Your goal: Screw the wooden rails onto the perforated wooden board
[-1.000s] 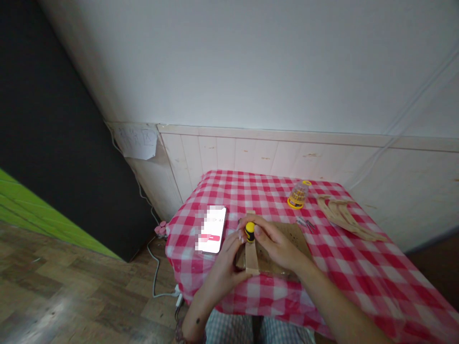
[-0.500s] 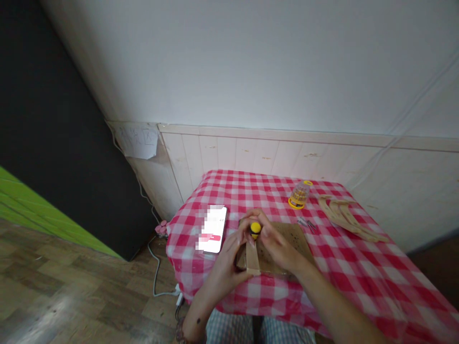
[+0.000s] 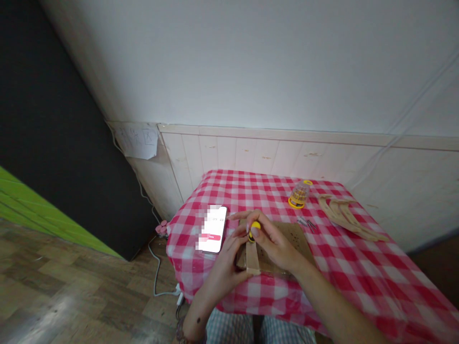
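Observation:
My right hand (image 3: 274,243) pinches the yellow-and-black handle of a small screwdriver (image 3: 254,231) between thumb and fingers. The screwdriver stands upright over a pale wooden strip (image 3: 253,258). My left hand (image 3: 224,272) clasps that strip from the left, with its fingers against the strip's side. The strip lies across a perforated brown board (image 3: 289,241) on a red-and-white gingham tablecloth (image 3: 358,267). The screwdriver's shaft and tip are hidden by my fingers.
A phone (image 3: 213,229) lies left of my hands. Further back stand a bit jar with an orange base (image 3: 299,195), small metal screws (image 3: 306,224) and curved wooden pieces (image 3: 344,217). The table's left edge drops to a wooden floor with a white cable (image 3: 155,272).
The screwdriver handle has shifted slightly right since the oldest frame, and my right fingers have changed their grip on it. My left hand and the strip stay nearly still.

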Action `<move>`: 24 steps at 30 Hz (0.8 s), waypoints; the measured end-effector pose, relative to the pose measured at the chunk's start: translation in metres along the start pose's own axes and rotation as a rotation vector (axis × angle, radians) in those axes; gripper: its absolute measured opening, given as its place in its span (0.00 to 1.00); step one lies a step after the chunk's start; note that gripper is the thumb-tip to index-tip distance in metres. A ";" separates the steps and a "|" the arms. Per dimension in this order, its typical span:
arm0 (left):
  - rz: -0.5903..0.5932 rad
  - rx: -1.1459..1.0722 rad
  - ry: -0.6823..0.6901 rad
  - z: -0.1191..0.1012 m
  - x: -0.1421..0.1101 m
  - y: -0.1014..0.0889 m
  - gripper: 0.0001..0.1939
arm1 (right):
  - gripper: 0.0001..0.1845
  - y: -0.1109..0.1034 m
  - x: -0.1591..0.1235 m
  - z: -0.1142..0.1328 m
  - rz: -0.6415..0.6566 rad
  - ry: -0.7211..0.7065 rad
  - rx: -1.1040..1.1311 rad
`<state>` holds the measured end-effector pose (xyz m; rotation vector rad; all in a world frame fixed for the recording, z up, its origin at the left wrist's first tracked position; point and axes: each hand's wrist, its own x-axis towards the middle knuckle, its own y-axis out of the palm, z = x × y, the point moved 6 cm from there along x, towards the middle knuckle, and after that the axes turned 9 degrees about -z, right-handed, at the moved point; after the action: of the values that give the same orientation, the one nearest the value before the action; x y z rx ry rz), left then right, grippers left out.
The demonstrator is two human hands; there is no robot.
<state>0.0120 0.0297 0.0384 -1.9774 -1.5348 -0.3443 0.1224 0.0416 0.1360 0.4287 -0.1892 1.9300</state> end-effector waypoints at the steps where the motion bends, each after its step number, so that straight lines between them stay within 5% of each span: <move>1: 0.005 -0.003 -0.003 -0.001 0.000 0.000 0.37 | 0.15 0.000 -0.001 -0.002 -0.003 0.002 0.004; 9: -0.004 0.041 -0.076 0.002 -0.004 0.001 0.38 | 0.29 -0.007 -0.009 -0.019 0.062 0.031 0.076; 13: -0.009 0.043 -0.059 0.001 -0.004 0.000 0.33 | 0.25 -0.012 -0.012 -0.018 0.108 0.081 0.018; 17: -0.014 0.032 -0.057 0.004 -0.004 0.000 0.34 | 0.21 -0.005 -0.008 -0.002 0.162 -0.022 -0.070; 24: -0.016 0.045 -0.051 0.008 -0.004 0.001 0.36 | 0.13 0.005 -0.005 0.005 0.188 0.026 0.068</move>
<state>0.0102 0.0314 0.0298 -1.9532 -1.5775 -0.2656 0.1203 0.0331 0.1390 0.4435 -0.1513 2.1303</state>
